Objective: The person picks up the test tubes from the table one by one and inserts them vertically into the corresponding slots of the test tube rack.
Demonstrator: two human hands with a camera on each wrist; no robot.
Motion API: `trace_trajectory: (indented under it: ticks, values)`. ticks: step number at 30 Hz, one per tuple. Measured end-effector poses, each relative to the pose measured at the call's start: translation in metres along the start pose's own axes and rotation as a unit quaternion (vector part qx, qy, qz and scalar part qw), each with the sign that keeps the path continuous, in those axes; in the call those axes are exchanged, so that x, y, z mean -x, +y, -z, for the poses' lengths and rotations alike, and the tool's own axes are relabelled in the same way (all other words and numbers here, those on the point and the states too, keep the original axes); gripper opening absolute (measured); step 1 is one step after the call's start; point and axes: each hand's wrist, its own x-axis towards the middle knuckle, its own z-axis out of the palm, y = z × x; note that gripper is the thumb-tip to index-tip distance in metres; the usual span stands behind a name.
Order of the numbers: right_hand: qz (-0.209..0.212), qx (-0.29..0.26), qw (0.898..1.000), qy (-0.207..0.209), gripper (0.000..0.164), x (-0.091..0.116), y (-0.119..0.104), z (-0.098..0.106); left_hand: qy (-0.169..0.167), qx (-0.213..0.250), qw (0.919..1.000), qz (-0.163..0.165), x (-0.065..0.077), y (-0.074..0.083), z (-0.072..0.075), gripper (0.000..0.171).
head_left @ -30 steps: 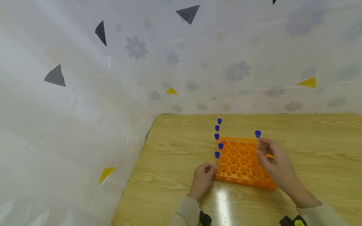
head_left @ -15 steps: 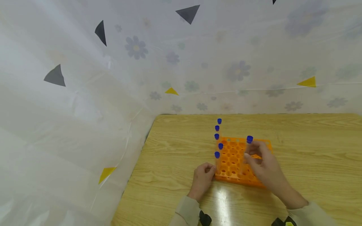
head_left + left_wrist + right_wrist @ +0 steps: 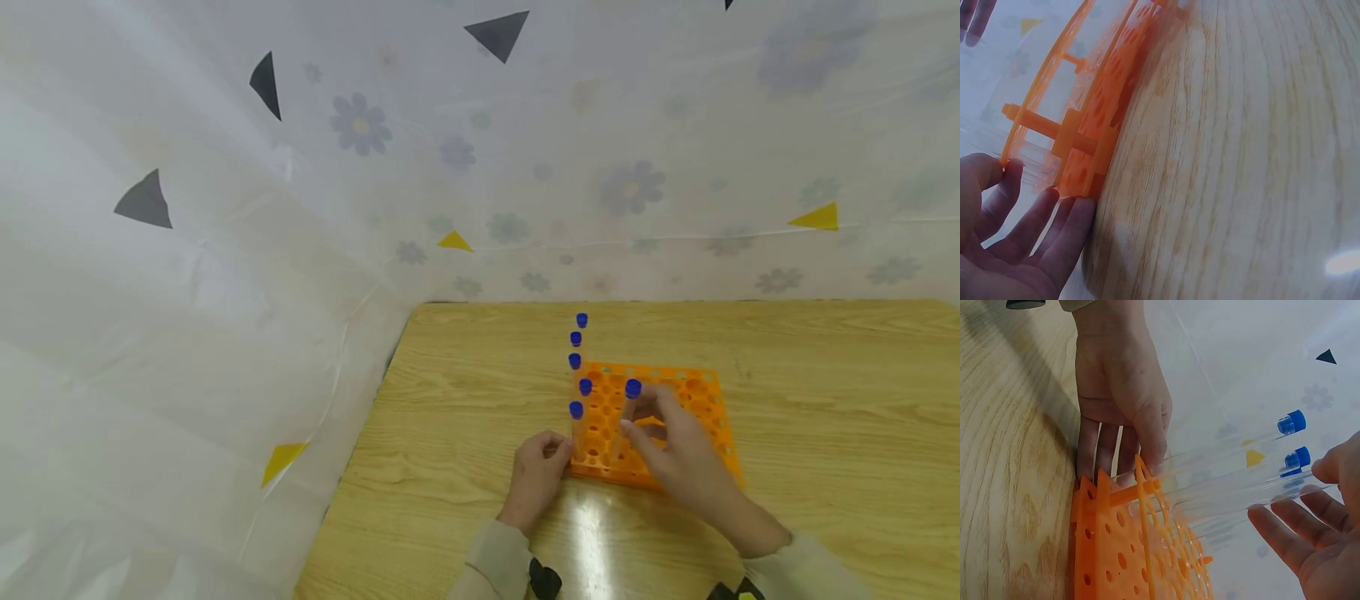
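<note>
In the head view, my right hand (image 3: 678, 446) pinches a clear test tube by its upper part, just under its blue cap (image 3: 633, 388). The tube's lower end is over the orange test tube rack (image 3: 697, 392); whether it sits in a hole I cannot tell. At the rack's near left corner, my left hand (image 3: 542, 471) grips the end, its fingertips along the plates in the left wrist view. Several test tubes with blue caps (image 3: 575, 361) stand upright along the rack's left side. The right wrist view shows the pinching fingers (image 3: 1282, 531) close to these tubes.
The rack stands on a wood-grain table (image 3: 442, 392). Pale sheeting (image 3: 637, 125) with flower prints and dark and yellow triangles hangs behind and to the left of it. Dark wrist devices (image 3: 543, 579) show at the bottom.
My right hand has moved left over the rack with the test tube, toward the tubes standing there, and slightly nearer to me. My left hand has stayed at the corner.
</note>
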Motion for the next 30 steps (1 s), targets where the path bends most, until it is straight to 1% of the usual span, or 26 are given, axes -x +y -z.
trace_trajectory:
  ticks: [6,9,19,23,30]
  values:
    - [0.04,-0.007,0.999,-0.001,0.025,0.0,0.001,-0.006,0.001,-0.003,1.0,0.006,0.0,0.001,0.0,0.021]
    - [0.045,-0.001,0.999,-0.001,0.026,0.0,0.002,-0.008,0.002,-0.002,1.0,0.006,0.0,0.001,0.0,0.021]
    - [0.047,0.034,0.998,-0.019,0.032,0.004,0.01,-0.016,0.003,-0.007,0.9998,0.021,-0.001,0.001,0.0,0.02]
    - [0.048,0.049,0.997,-0.026,0.032,0.005,0.011,-0.018,0.003,-0.008,0.9998,0.015,-0.001,0.0,0.0,0.021]
    - [0.022,0.055,0.997,-0.045,0.027,0.008,0.012,-0.02,0.004,-0.01,0.9999,-0.001,-0.001,-0.001,0.0,0.021]
